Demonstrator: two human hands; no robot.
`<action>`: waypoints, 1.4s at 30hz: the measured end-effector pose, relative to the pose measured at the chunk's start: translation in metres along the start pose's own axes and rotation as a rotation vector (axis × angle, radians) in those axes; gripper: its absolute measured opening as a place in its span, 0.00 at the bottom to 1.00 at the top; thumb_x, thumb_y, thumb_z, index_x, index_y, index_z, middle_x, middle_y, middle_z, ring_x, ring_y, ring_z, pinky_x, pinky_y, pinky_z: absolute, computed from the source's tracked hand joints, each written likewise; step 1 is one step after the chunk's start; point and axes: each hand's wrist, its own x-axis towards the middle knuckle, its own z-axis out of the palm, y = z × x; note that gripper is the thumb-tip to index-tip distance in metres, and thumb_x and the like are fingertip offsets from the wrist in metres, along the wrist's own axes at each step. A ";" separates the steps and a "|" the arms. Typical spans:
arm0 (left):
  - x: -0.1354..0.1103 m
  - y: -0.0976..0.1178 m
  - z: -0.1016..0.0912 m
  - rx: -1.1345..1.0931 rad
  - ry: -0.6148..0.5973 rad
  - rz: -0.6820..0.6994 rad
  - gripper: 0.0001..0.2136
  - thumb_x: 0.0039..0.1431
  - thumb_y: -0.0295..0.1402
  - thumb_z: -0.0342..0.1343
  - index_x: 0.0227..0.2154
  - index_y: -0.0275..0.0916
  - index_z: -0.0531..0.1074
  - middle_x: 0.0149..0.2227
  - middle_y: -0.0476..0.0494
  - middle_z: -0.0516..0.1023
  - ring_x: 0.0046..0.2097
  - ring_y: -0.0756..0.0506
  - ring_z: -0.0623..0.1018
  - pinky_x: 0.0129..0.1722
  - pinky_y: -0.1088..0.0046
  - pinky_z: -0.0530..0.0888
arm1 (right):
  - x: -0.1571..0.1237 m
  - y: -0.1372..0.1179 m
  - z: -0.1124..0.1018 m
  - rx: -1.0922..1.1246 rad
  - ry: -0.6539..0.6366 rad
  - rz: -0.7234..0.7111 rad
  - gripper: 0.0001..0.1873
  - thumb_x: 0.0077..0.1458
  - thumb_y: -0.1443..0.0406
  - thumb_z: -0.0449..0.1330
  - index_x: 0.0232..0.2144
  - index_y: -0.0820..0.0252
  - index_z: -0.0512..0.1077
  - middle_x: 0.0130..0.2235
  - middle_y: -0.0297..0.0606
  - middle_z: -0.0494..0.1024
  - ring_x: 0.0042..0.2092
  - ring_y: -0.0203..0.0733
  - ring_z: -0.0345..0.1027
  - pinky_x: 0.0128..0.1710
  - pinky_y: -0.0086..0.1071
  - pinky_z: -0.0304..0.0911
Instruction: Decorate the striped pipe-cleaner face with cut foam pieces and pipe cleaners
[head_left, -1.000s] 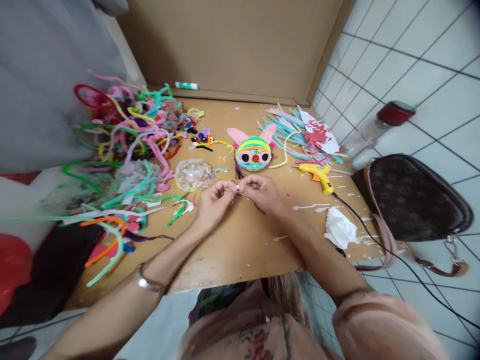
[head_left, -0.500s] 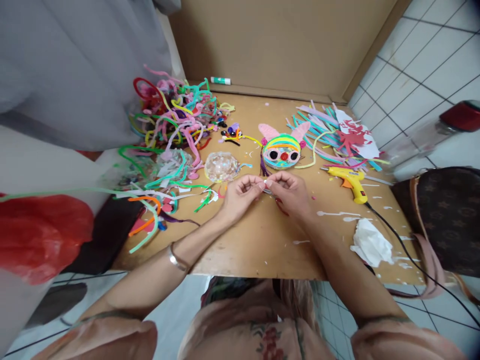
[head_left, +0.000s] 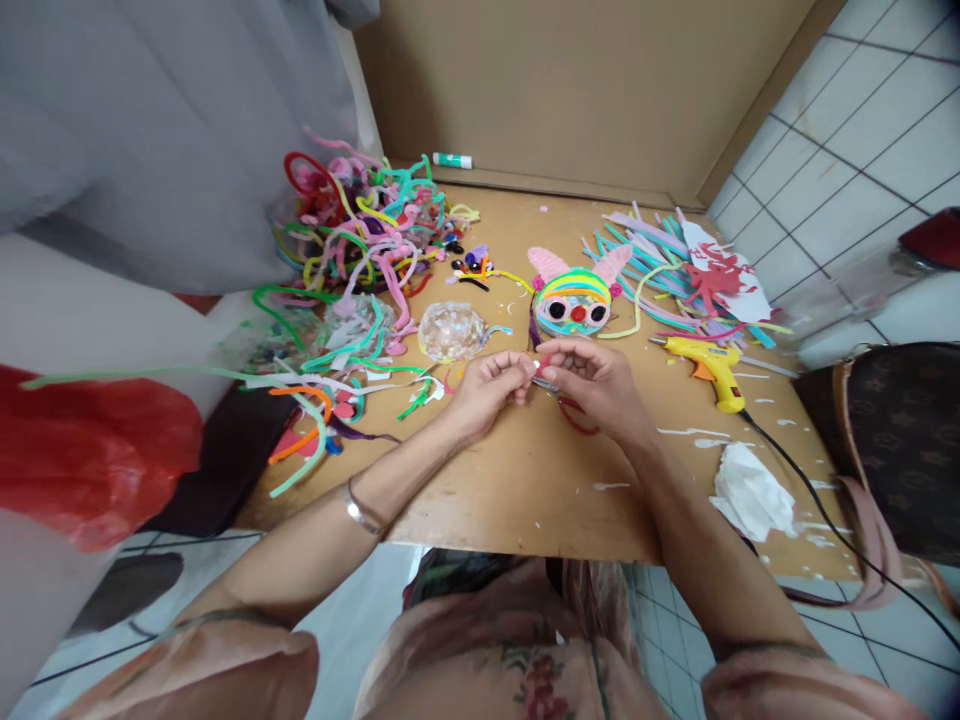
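My left hand (head_left: 491, 385) and my right hand (head_left: 596, 385) meet fingertip to fingertip over the cardboard tabletop (head_left: 525, 480), both pinched on a small thin piece with a red pipe cleaner (head_left: 574, 418) trailing under my right hand. Just beyond my fingers lies a striped craft face with pink ears, black eyes and a red nose (head_left: 574, 300). A clear bag of sequins (head_left: 452, 331) rests left of it.
A tangled heap of coloured pipe cleaners (head_left: 352, 240) fills the left side. Cut straws and red paper scraps (head_left: 690, 275) lie at the right, with a yellow glue gun (head_left: 709, 365), a crumpled tissue (head_left: 752, 490) and a brown handbag (head_left: 896, 440). A glue stick (head_left: 452, 160) sits by the cardboard wall.
The view has swung left, so everything sits further right in frame. My hands stay joined at the fingertips and have edged closer to the craft face.
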 end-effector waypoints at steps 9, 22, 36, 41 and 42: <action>0.000 0.000 -0.002 0.008 -0.052 -0.029 0.14 0.44 0.40 0.68 0.25 0.35 0.73 0.20 0.53 0.69 0.22 0.56 0.65 0.24 0.78 0.63 | 0.001 0.001 -0.001 -0.093 -0.026 -0.082 0.11 0.50 0.57 0.69 0.31 0.58 0.79 0.31 0.35 0.75 0.32 0.36 0.67 0.35 0.33 0.66; -0.001 0.001 -0.004 -0.070 -0.052 -0.087 0.12 0.45 0.38 0.67 0.27 0.34 0.74 0.21 0.52 0.70 0.23 0.56 0.67 0.25 0.78 0.64 | -0.001 -0.002 0.002 -0.068 0.002 -0.019 0.17 0.47 0.51 0.70 0.30 0.59 0.78 0.31 0.36 0.76 0.31 0.35 0.67 0.34 0.32 0.65; -0.001 -0.001 -0.001 -0.034 -0.045 -0.027 0.14 0.45 0.41 0.68 0.25 0.35 0.73 0.20 0.54 0.68 0.22 0.57 0.65 0.24 0.79 0.63 | 0.001 0.000 0.003 -0.010 0.000 0.019 0.19 0.43 0.52 0.72 0.30 0.60 0.78 0.29 0.34 0.76 0.30 0.34 0.67 0.33 0.31 0.65; -0.001 -0.001 0.000 0.080 0.013 0.061 0.11 0.46 0.39 0.65 0.24 0.36 0.73 0.20 0.54 0.68 0.22 0.56 0.64 0.24 0.78 0.61 | 0.000 -0.005 0.001 -0.040 0.029 0.073 0.18 0.44 0.52 0.71 0.30 0.59 0.78 0.29 0.36 0.78 0.30 0.36 0.68 0.32 0.32 0.66; 0.000 -0.002 -0.001 0.104 0.017 0.070 0.10 0.46 0.38 0.64 0.24 0.36 0.72 0.20 0.54 0.68 0.22 0.56 0.64 0.24 0.78 0.61 | 0.000 -0.006 0.001 -0.054 0.038 0.074 0.18 0.45 0.52 0.71 0.30 0.59 0.78 0.28 0.36 0.78 0.29 0.36 0.67 0.31 0.32 0.65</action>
